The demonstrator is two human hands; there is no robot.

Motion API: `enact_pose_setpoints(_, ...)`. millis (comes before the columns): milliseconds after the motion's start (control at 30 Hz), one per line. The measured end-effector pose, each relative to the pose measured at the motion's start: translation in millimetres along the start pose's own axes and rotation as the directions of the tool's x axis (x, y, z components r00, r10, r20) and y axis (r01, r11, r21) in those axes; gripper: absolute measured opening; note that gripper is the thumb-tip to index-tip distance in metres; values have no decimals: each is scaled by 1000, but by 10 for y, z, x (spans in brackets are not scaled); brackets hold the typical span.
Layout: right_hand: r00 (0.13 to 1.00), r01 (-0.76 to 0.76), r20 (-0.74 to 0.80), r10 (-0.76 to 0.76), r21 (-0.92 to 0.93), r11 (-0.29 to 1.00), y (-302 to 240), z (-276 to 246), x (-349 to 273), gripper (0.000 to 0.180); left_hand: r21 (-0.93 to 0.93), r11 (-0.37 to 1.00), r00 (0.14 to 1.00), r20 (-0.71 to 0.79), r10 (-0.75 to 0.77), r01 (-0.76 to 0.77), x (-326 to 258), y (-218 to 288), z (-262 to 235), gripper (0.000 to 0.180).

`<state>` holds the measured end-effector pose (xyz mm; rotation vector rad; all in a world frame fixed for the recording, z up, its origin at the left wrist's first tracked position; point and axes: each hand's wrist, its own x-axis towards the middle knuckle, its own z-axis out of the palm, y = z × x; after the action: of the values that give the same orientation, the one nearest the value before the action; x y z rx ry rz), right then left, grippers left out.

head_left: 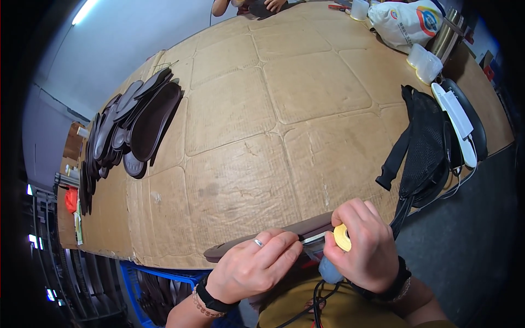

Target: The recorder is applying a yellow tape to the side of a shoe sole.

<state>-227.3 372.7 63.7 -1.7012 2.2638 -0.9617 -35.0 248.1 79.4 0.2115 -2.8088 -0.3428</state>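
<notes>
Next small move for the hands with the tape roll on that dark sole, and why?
Probably draw the small yellow tape roll in the right hand further along the long dark brown shoe sole. The left hand pins the sole's edge beside the roll, so the strip looks only begun.

A single head-worn fisheye view looks steeply down from just above the hands (pixel 306 259) at its lower edge, facing forward across the table (pixel 306 98), whose far end bends away toward the upper rim.
</notes>
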Motion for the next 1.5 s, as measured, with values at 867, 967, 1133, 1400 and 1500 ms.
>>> enact_pose_setpoints(867, 999, 33, 10, -33, -4, 999, 21, 7, 5, 25, 146, 989, 999, 40, -31, 25, -90, 6, 81, 46)
enact_pose_setpoints(967, 999, 32, 41, -35, 72, 997, 89, -33, 2, 29, 136, 990, 998, 54, -45, 38, -85, -2, 78, 44)
enact_pose_setpoints(1133, 996, 13, 77, -34, 258, 966, 268, -139, -30, 40, 153, 987, 997, 61, -51, 41, -90, -3, 83, 43)
enact_pose_setpoints(1400, 986, -81, 169, 15, 389, 918, 369, -255, -96, 45, 142, 986, 993, 67, -102, 92, -101, 49, 81, 50)
enact_pose_setpoints(1500, 985, -93, 173, 24, 403, 911, 369, -233, -120, 45, 153, 986, 995, 58, -80, 70, -107, 31, 88, 46)
